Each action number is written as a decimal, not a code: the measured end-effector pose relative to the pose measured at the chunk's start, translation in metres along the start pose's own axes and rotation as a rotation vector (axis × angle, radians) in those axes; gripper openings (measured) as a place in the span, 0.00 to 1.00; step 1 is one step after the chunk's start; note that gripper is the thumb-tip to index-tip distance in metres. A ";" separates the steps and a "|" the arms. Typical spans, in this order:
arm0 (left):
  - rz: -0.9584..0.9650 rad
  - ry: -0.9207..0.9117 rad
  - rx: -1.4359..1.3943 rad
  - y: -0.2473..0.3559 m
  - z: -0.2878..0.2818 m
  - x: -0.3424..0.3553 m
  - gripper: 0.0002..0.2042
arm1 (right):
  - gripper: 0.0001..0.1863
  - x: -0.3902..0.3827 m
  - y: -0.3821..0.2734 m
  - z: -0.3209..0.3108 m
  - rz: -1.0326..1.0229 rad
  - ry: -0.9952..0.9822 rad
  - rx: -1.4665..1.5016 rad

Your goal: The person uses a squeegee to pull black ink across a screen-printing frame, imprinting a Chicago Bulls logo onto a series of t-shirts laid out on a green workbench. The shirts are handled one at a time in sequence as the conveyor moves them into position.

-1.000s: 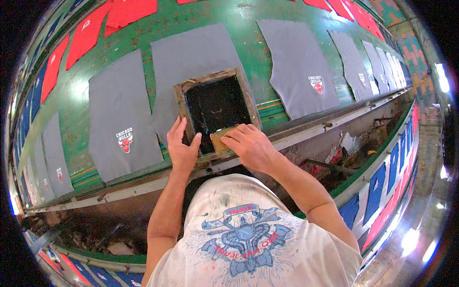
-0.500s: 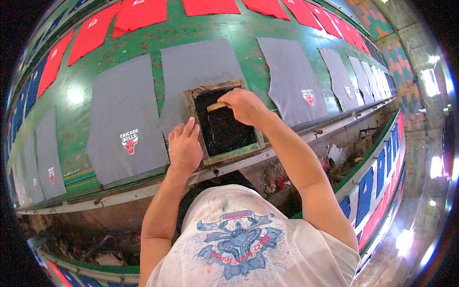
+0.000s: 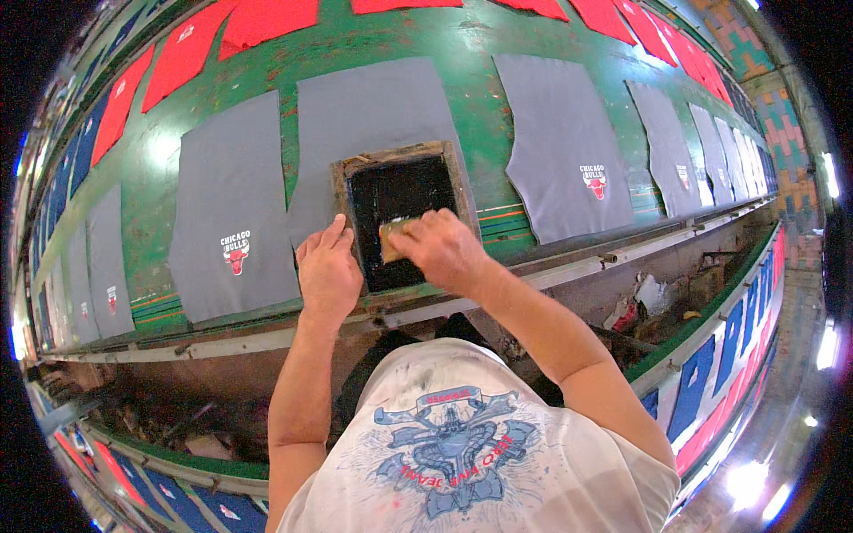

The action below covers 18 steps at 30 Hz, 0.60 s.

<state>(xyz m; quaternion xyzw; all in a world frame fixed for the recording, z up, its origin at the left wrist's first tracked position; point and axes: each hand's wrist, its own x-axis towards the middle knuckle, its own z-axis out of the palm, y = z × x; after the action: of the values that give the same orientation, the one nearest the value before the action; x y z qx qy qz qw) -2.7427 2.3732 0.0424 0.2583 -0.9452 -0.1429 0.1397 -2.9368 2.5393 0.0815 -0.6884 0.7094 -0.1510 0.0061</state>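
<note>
A wood-framed printing screen (image 3: 453, 182) with a dark mesh lies on a grey fabric piece (image 3: 364, 102) on the long green table (image 3: 471, 124). My right hand (image 3: 437, 249) grips a small wooden squeegee (image 3: 389, 242) against the mesh, a little below its middle. My left hand (image 3: 329, 266) is open beside the screen's left side, fingertips at the frame and fabric, thumb hidden or hard to see. Another grey piece (image 3: 231, 178) to the left bears a small red-and-white print (image 3: 235, 253), as does one to the right (image 3: 555, 142).
More grey pieces (image 3: 666, 160) line the table's near side, red pieces (image 3: 182, 58) its far side. A metal rail (image 3: 622, 256) runs along the near edge, above a littered trough (image 3: 649, 298). Another table with blue and red pieces (image 3: 711, 338) curves behind me.
My right hand went from the screen's lower edge up to its upper part half a second ago, and is now back below the middle with the squeegee. My left hand stays beside the frame.
</note>
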 end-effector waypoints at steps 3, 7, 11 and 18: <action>-0.007 0.002 0.084 0.006 0.001 0.000 0.19 | 0.18 -0.028 -0.015 0.004 -0.020 0.014 -0.009; -0.045 0.009 0.109 0.016 0.003 0.000 0.18 | 0.20 -0.051 -0.023 0.004 -0.066 -0.022 0.017; -0.092 0.029 0.125 0.026 0.004 0.000 0.17 | 0.22 -0.060 -0.017 0.000 -0.108 -0.027 0.139; -0.087 0.140 0.051 0.019 0.017 -0.005 0.15 | 0.27 -0.073 0.015 -0.010 0.042 0.166 0.477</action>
<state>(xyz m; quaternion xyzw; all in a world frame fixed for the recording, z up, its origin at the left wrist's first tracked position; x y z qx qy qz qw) -2.7525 2.3946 0.0326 0.3120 -0.9243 -0.1063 0.1925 -2.9495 2.6131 0.0727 -0.6377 0.6660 -0.3701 0.1132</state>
